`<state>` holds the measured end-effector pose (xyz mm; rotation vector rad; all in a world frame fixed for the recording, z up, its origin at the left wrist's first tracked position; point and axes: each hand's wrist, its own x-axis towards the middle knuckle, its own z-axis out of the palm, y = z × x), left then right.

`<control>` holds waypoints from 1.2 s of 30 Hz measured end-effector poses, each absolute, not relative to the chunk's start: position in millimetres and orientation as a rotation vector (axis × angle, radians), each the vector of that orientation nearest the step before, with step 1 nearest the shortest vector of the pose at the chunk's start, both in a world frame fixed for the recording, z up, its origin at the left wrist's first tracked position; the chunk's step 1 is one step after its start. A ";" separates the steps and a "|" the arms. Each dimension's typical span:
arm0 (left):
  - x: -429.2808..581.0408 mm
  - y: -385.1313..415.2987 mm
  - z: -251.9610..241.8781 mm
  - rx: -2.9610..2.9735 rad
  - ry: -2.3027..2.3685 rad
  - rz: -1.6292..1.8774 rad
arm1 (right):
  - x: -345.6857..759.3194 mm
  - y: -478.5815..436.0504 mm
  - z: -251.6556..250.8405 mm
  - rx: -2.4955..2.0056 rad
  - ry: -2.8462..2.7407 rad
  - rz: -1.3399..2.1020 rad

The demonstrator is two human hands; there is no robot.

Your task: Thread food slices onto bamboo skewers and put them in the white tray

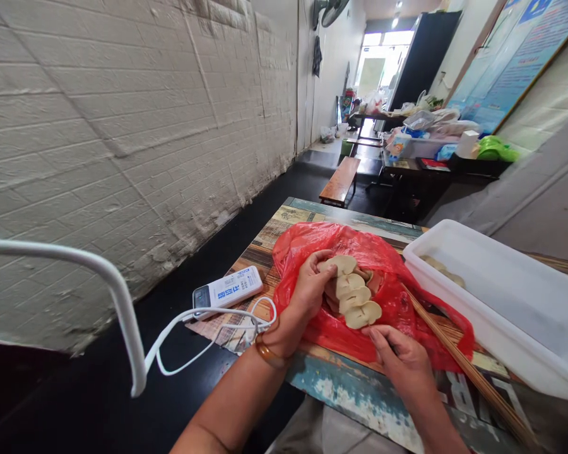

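Note:
A row of thin, beige, roundish slices (pixel 353 297) hangs overlapped between my hands, seemingly threaded on a skewer that is mostly hidden. My left hand (pixel 312 280) is closed on the top slice, thumb in front. At the lower end of the row, my right hand (pixel 402 356) pinches with thumb and forefinger, apparently on the skewer's end. Beneath both hands spreads an opened red plastic bag (pixel 293 243), with more slices inside, partly covered by the row. A bundle of thin wooden skewers (pixel 454 350) lies across the bag's right side.
A white plastic tub (pixel 511 302) at the right holds a few beige slices. On the left of the patterned table (pixel 345 384) lie a white power bank (pixel 230 290) and a looped white cable (pixel 184 315). Behind stand a wooden bench (pixel 341 180) and a cluttered table.

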<state>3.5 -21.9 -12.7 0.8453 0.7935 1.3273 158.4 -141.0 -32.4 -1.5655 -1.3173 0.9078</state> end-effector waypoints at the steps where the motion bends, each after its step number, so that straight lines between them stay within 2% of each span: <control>1: 3.4 -21.5 -12.7 0.817 0.779 1.323 | 158.1 -140.9 -32.7 -1.567 -1.327 0.906; 29: 3.0 -27.2 -10.1 0.744 0.712 1.225 | 161.7 -137.0 -42.4 -1.610 -1.459 0.785; 36: 2.1 -28.3 -9.0 0.807 0.696 1.205 | 161.9 -136.3 -46.1 -1.599 -1.378 0.866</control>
